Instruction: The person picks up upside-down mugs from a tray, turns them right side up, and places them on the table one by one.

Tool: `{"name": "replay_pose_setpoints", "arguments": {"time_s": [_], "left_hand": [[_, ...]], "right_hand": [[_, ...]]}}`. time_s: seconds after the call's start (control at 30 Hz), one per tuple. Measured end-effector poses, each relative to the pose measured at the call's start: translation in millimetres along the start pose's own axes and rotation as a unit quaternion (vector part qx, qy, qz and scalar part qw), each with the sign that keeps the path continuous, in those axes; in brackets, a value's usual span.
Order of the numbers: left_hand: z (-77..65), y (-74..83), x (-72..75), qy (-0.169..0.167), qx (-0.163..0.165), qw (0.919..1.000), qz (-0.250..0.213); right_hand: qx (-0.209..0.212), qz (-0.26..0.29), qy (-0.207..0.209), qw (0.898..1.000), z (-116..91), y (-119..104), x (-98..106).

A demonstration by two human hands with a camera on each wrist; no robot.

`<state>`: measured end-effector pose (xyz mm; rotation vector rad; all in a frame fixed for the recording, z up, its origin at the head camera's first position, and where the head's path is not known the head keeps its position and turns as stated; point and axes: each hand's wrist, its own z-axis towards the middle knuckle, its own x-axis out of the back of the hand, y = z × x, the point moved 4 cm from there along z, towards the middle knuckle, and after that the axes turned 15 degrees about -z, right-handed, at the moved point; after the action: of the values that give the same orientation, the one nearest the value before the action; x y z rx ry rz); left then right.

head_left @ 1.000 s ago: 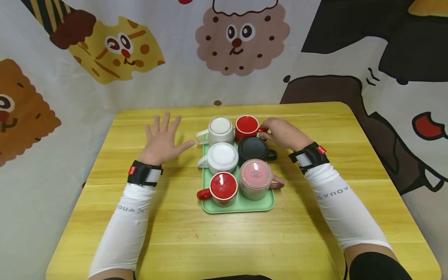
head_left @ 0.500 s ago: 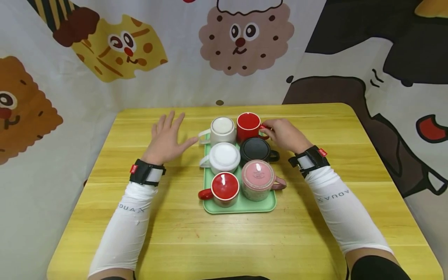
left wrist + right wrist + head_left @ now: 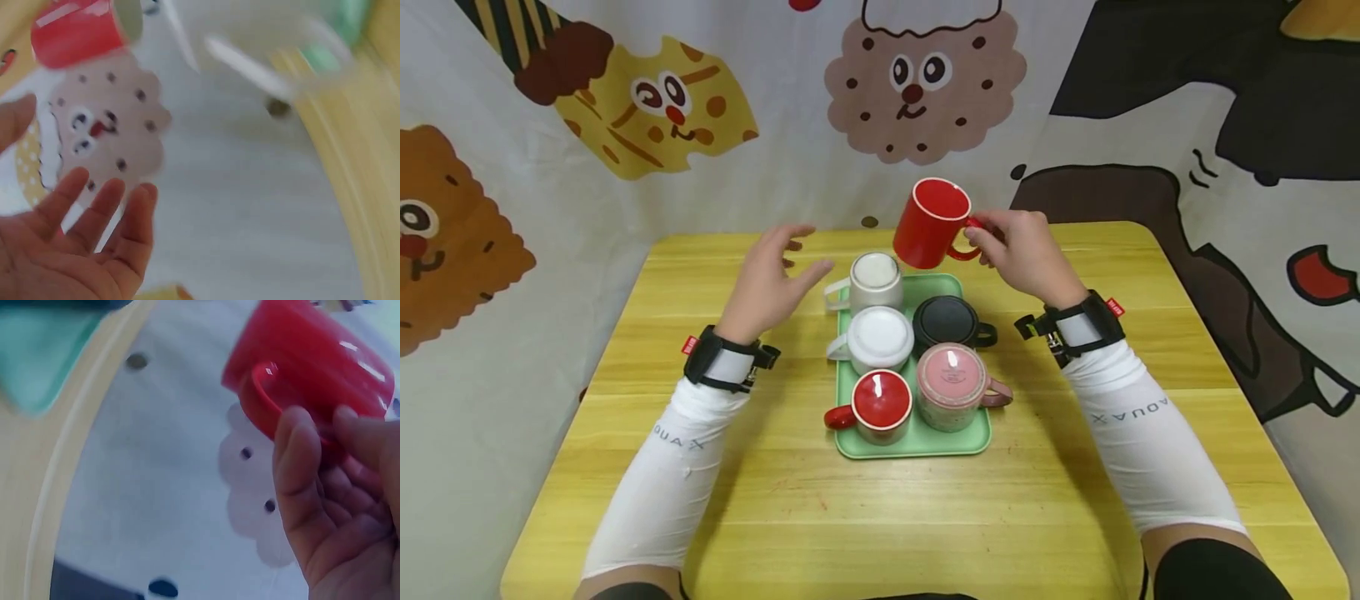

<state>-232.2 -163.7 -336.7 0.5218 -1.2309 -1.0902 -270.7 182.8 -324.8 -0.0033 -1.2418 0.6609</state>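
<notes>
My right hand (image 3: 1024, 254) grips the handle of a red mug (image 3: 925, 229), which hangs tilted in the air above the far end of the green tray (image 3: 934, 286). In the right wrist view, thumb and fingers pinch the handle of this red mug (image 3: 312, 356). My left hand (image 3: 767, 279) is raised left of the tray, fingers loosely bent and holding nothing. Closest to it stands a cream mug (image 3: 876, 282) in the tray's far left spot. The left wrist view shows the left hand's (image 3: 94, 244) relaxed fingers, with the lifted mug (image 3: 78, 34) beyond them.
Also on the tray are a white mug (image 3: 880, 337), a black mug (image 3: 946, 321), a pink mug (image 3: 951, 387) and a smaller red mug (image 3: 880, 404). Several handles stick out past the tray's sides. The wooden table (image 3: 895, 517) ends at a cartoon-printed curtain (image 3: 775, 183).
My right hand has lifted the red mug up off the tray's far right spot and tilted it. The left hand has turned inward toward it, its spread fingers now bent.
</notes>
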Motion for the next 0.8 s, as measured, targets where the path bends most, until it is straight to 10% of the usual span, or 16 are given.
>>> {"name": "replay_pose_setpoints", "arguments": {"time_s": [0.17, 0.3, 0.47, 0.8], "left_hand": [[7.7, 20.1, -16.9, -0.021, 0.043, 0.9897, -0.135], [14.5, 31.5, -40.4, -0.076, 0.083, 0.9632, -0.244], [20.5, 38.6, -69.3, -0.11, 0.123, 0.9116, -0.376], [23.6, 37.1, -88.0, -0.039, 0.138, 0.803, -0.579]], "right_hand": [[-0.019, 0.087, 0.036, 0.995, 5.3, -17.3, 7.1], [-0.031, 0.188, 0.048, 0.98, 8.7, -33.3, 3.5], [-0.053, 0.311, 0.037, 0.948, 9.2, -49.9, -8.1], [-0.097, 0.485, -0.01, 0.869, 8.6, -66.2, -29.9]]}}
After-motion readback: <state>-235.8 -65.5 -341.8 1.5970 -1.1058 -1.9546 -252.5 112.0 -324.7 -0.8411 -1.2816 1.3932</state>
